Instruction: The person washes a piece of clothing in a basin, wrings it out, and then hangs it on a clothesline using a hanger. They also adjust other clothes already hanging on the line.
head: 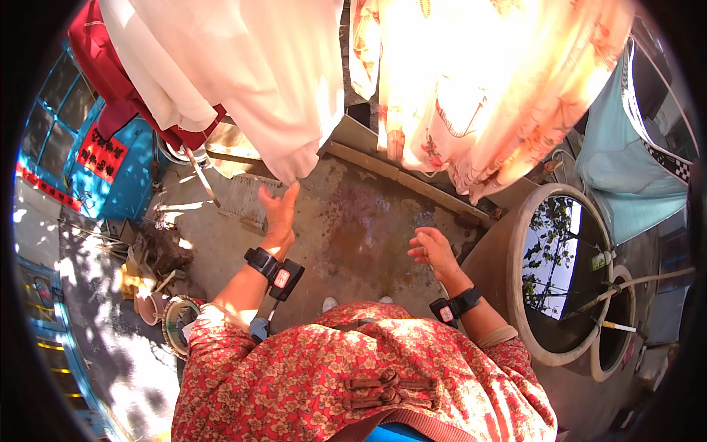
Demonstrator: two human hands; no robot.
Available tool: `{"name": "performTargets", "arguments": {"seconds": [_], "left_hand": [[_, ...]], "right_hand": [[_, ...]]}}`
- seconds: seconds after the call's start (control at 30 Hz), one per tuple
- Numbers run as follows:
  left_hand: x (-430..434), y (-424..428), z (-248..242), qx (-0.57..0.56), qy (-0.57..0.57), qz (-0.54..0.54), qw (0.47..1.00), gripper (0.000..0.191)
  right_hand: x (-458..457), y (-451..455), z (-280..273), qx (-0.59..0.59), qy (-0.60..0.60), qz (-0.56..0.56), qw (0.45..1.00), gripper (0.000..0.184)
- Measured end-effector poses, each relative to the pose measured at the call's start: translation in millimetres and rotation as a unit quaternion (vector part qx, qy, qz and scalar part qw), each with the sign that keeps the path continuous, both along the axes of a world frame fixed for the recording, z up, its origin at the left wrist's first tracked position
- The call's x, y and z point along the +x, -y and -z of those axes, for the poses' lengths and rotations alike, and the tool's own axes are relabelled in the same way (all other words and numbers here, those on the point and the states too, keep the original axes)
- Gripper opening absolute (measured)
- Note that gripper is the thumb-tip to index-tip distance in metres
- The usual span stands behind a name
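My left hand (280, 212) is raised just below the bottom corner of a white hanging garment (276, 94). Its fingers are spread, and one fingertip meets or nearly meets the hem; contact cannot be told. My right hand (433, 251) is held over the concrete floor with loosely bent fingers and nothing in it. Above and ahead of it hangs a pale floral-print cloth (442, 138), bright with sunlight. A dark red garment (119, 72) hangs behind the white one on the left. Both wrists wear black straps with small devices.
At right stand a large water-filled vat (519, 265) and a second vat (599, 364), with a pole across them. A light blue cloth (624, 166) hangs beyond. A low ledge (409, 182) crosses ahead. At left are a wicker basket (168, 326), a pinkish pot (149, 306) and a blue door (124, 182).
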State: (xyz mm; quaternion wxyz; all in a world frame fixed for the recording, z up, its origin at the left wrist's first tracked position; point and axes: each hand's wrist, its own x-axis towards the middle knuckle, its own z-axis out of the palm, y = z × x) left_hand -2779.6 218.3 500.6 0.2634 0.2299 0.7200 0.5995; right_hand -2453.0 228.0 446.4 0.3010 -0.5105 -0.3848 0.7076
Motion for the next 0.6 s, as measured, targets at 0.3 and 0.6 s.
{"name": "performTargets", "arguments": {"seconds": [0.3,0.6], "left_hand": [[-38.3,-48.6,-33.8,0.122,-0.023,0.154,0.98,0.051],[-43.2,23.6,-76.9,0.169,0.199,0.186,0.947,0.043]], "right_hand": [[-21.2,31.1,7.1,-0.006,0.034,-0.13,0.991,0.036],[-120.5,-1.8,-51.1,0.241,-0.044,-0.22,0.944,0.045]]}}
